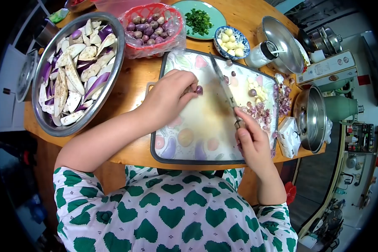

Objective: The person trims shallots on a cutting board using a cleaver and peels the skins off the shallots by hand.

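My left hand (174, 94) is closed in a pinch on a small purple shallot (198, 90) over the left part of the cutting board (197, 145). In my right hand (251, 138) is the handle of a kitchen knife (223, 82), its blade pointing away from me across the board. The blade is apart from the shallot. Right of the knife lie chopped shallots (260, 113) and chopped pale garlic (259, 90), with a few whole shallots close by. Dry shallot skins (284, 98) are heaped at the board's right edge.
A steel basin of cut eggplant (77, 71) stands on the left. Behind the board are a red basket of shallots (151, 29), a green plate (214, 12) with chopped greens and a bowl of garlic (231, 42). Steel bowls (311, 119) and a tissue pack (289, 136) stand right.
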The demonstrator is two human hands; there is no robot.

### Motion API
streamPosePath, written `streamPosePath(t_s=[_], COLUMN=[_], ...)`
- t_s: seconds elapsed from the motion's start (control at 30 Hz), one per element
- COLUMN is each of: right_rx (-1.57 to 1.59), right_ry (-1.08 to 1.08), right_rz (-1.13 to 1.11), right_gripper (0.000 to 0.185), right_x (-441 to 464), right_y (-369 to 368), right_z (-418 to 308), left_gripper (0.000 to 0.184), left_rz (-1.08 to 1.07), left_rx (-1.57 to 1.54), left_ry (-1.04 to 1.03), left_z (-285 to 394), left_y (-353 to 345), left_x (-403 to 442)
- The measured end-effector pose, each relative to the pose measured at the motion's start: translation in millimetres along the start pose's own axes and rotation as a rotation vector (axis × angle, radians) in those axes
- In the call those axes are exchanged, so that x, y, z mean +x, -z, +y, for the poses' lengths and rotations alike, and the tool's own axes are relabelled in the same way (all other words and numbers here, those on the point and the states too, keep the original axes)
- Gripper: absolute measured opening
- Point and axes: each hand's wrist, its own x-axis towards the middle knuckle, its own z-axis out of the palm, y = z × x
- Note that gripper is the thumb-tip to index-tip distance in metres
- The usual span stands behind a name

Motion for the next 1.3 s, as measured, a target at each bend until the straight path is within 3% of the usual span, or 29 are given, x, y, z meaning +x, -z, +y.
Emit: streamPosePath(t_s=[0.1,0.23,0.33,0.5,0.73,0.77,0.87,0.93,1.0,1.07,1.1,1.2,1.27,1.3], right_rx=[-0.366,-0.704,-0.709,-0.486,-0.677,-0.538,-0.224,-0.236,-0.480,-0.709,-0.788,-0.697,-0.289,-0.059], right_ry=[0.284,0.371,0.351,0.539,0.276,0.344,0.122,0.232,0.594,0.454,0.322,0.326,0.309,0.105], right_rz=[0.083,-0.045,-0.057,0.210,-0.149,-0.126,-0.039,0.096,0.193,-0.095,-0.126,-0.144,-0.084,-0.092], right_gripper=[0.045,0.048,0.046,0.048,0.042,0.040,0.039,0.041,0.042,0.041,0.040,0.042,0.042,0.042], right_x=[-3,-6,-4,-12,-1,3,1,-4,2,6,4,11,15,10], right_y=[-5,-4,-4,2,-3,-1,10,10,8,-3,-10,1,8,16], right_z=[9,17,17,8,-6,5,2,1,13,15,9,-4,11,5], left_gripper=[0.018,0.018,0.018,0.020,0.025,0.026,0.026,0.026,0.025,0.025,0.025,0.024,0.024,0.023], left_rz=[0.010,-0.014,0.002,0.024,0.038,0.019,0.002,0.021,0.036,0.043,0.037,0.004,-0.026,-0.039], left_rx=[0.096,0.141,0.142,0.149,0.125,0.117,0.107,0.111,0.117,0.122,0.124,0.115,0.114,0.115], left_ry=[-0.037,-0.015,-0.008,0.001,-0.025,-0.025,-0.019,-0.036,-0.034,-0.023,-0.010,0.004,-0.028,-0.049], left_z=[-2,-2,0,5,7,8,7,7,7,6,7,11,11,10], left_y=[4,9,8,9,4,4,4,4,3,2,3,5,6,6], left_x=[-11,-25,-32,-42,-53,-52,-52,-51,-52,-52,-53,-52,-47,-45])
